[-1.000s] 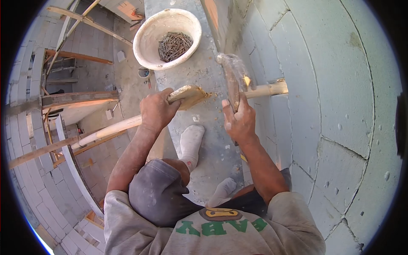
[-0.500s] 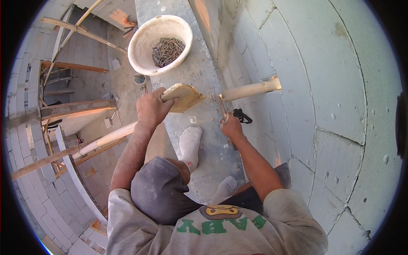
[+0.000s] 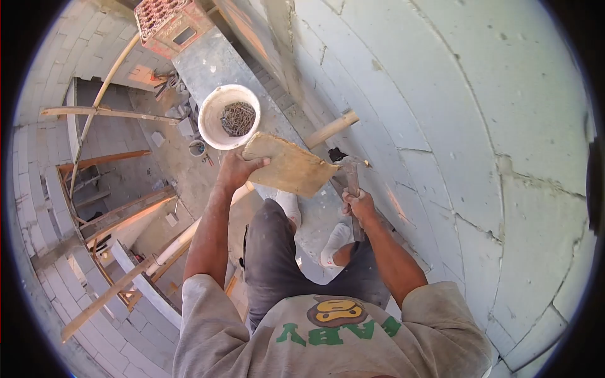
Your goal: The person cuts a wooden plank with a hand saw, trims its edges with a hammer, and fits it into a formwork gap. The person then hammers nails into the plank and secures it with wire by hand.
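My left hand (image 3: pixel 238 171) grips the left edge of a thin, rough-edged piece of board (image 3: pixel 291 167), thumb on its top face. The board is held tilted above the plank. My right hand (image 3: pixel 360 206) is closed around a hammer (image 3: pixel 351 179). The hammer's head is up beside the board's right end; whether they touch I cannot tell. Beyond the board, a white bucket (image 3: pixel 210 129) holds a heap of nails (image 3: pixel 238 118). A round wooden pole (image 3: pixel 331 128) runs from behind the board into the block wall.
I am on a narrow grey plank (image 3: pixel 220 63) high above the floor. A red crate (image 3: pixel 170 25) stands at its far end. The block wall (image 3: pixel 441 126) rises close on the right. On the left are wooden poles (image 3: pixel 107 296) and a drop to the floor, where a small bucket (image 3: pixel 197 148) stands.
The board has come up and turned its broad face towards me. My right hand has raised the hammer upright near the board's end. The view has shifted, showing the crate.
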The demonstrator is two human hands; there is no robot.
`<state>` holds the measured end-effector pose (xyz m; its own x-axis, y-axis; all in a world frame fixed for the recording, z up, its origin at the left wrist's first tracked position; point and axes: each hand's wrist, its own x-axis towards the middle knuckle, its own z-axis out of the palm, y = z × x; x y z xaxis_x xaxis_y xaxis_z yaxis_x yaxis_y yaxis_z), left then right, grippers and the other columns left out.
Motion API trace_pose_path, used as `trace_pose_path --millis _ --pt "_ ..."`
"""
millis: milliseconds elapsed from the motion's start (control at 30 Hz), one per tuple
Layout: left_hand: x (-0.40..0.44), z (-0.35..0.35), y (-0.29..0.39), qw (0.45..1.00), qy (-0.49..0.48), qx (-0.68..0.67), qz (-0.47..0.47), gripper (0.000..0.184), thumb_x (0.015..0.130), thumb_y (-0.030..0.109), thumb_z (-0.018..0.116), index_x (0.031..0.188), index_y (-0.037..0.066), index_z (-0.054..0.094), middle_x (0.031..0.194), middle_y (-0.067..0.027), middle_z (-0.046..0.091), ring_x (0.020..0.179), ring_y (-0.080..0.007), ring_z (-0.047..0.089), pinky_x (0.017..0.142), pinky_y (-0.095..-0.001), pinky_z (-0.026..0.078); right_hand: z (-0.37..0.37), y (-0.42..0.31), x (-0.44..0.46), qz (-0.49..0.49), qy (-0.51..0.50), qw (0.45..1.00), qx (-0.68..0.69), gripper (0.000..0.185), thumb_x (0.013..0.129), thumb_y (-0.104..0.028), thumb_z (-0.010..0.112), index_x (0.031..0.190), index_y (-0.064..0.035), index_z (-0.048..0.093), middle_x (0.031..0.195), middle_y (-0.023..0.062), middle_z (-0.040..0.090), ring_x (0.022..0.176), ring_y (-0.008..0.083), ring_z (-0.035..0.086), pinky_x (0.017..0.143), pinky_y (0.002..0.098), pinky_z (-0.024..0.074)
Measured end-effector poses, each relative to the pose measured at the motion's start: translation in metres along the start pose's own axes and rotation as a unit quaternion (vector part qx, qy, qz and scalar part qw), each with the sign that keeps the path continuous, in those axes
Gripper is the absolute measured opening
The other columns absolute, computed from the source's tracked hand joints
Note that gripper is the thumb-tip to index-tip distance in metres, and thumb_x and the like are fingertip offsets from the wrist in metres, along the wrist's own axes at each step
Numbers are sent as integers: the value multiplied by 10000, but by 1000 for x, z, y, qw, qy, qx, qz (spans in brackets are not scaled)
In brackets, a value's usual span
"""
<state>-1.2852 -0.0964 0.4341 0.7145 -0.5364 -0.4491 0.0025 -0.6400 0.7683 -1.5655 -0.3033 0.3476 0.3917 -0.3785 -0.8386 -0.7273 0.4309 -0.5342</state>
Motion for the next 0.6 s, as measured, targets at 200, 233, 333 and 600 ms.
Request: trace_pose_path --millis 200,233,333,600 --pt "-47 -17 150 988 -154 -1 6 468 718 284 821 1038 -21 668 897 -75 699 791 -132 647 734 -293 508 -46 -30 -169 -10 42 972 232 272 867 -239 662 1059 -54 612 903 55 656 808 168 669 600 302 529" --pt "-49 -10 165 985 -172 12 17 495 711 316 823 1031 -29 670 886 -81 697 794 -127 641 734 -291 504 -57 -31 -196 -15 36 956 291 276 865 -238 671 1061 -53 610 916 60 658 809 177 672 599 311 530" --pt "-81 18 252 969 -243 23 26 494 696 305 818 1045 -8 664 926 -96 702 799 -158 665 728 -291 515 -83 -23 -275 -23 78 933 351 293 863 -210 685 1088 -50 586 933 72 660 755 180 666 585 316 536" --pt "-243 180 468 719 -490 242 430 362 740 284 734 917 -6 608 803 -176 657 742 -296 641 702 -389 492 -87 83 -417 -130 245 657 701 325 902 -207 638 1157 -37 530 973 110 648 805 214 673 693 332 583"
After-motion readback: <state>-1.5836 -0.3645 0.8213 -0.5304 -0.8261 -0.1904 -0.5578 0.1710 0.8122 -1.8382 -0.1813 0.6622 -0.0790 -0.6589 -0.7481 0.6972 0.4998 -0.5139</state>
